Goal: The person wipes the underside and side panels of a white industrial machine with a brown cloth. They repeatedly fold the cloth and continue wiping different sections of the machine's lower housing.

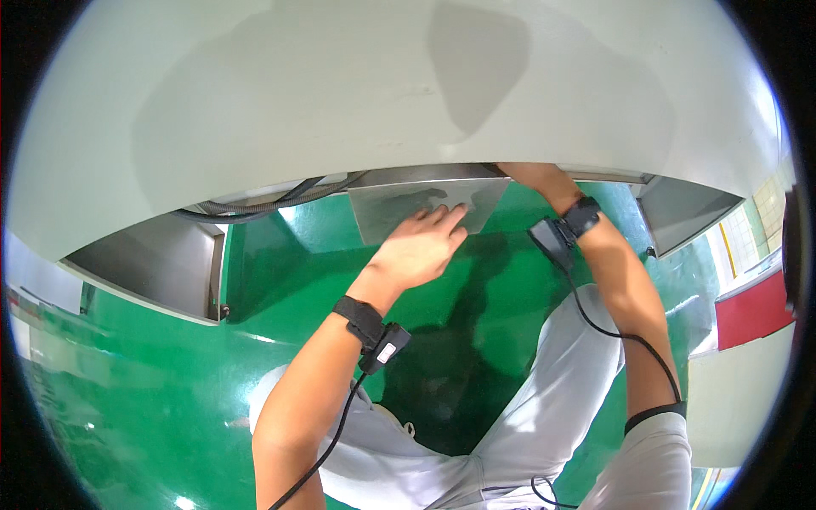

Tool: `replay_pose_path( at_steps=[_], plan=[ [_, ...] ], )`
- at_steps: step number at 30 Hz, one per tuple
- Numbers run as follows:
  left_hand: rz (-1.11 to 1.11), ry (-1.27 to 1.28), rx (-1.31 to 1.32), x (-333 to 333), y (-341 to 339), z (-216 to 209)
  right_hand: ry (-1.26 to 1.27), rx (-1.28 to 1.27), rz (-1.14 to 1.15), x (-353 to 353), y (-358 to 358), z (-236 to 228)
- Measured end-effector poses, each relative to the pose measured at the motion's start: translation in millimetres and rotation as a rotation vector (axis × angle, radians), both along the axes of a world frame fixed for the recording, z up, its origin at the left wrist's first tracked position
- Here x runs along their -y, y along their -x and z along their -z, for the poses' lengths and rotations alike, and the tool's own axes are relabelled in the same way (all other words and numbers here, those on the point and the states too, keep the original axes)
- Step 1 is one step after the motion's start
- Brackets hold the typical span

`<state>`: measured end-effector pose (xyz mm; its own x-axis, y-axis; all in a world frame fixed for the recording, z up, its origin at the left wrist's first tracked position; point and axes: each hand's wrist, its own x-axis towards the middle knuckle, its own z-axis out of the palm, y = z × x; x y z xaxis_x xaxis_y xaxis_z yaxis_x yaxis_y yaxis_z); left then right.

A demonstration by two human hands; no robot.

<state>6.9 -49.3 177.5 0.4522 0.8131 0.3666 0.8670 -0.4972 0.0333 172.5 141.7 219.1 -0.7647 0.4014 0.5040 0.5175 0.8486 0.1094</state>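
Observation:
A flat grey metal panel (382,212) hangs or rests below the lower edge of a large pale machine housing (323,93). My left hand (422,246) lies against the panel's face with its fingers stretched out and apart, holding nothing. My right hand (531,173) reaches in under the housing just right of the panel. Its fingers are hidden behind the housing edge, so what they touch does not show. Both wrists wear black straps with small dark boxes and cables.
Dark ribbed hoses (280,204) run under the housing left of the panel. Open metal compartments stand at left (157,255) and right (684,212). My legs (561,382) are spread on the glossy green floor (170,382). A red block (752,311) stands far right.

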Motion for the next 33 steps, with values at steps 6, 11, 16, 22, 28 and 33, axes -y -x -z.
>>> replay_pose_path(
  at_steps=[6,11,16,22,28,33],
  plan=[
    [-0.043,0.054,0.032,-5.3,9.7,12.5,0.077,-0.205,0.002,-1.5,3.3,-0.1],
    [-0.051,0.059,0.04,-4.0,14.5,6.3,0.155,-0.039,0.037,8.5,6.1,12.2],
    [-0.016,-0.03,0.101,-7.9,13.7,5.6,0.188,-0.139,0.178,1.0,-56.7,14.8],
    [-0.023,0.018,0.049,-13.2,11.3,9.7,0.019,-0.351,0.213,-44.8,-54.4,4.7],
    [0.023,-0.01,0.096,-19.8,12.0,17.2,-0.062,-0.114,0.078,-15.0,15.4,22.0],
    [-0.012,-0.043,0.148,-21.6,24.3,16.5,-0.039,-0.144,0.012,-19.4,-5.2,36.4]
  ],
)
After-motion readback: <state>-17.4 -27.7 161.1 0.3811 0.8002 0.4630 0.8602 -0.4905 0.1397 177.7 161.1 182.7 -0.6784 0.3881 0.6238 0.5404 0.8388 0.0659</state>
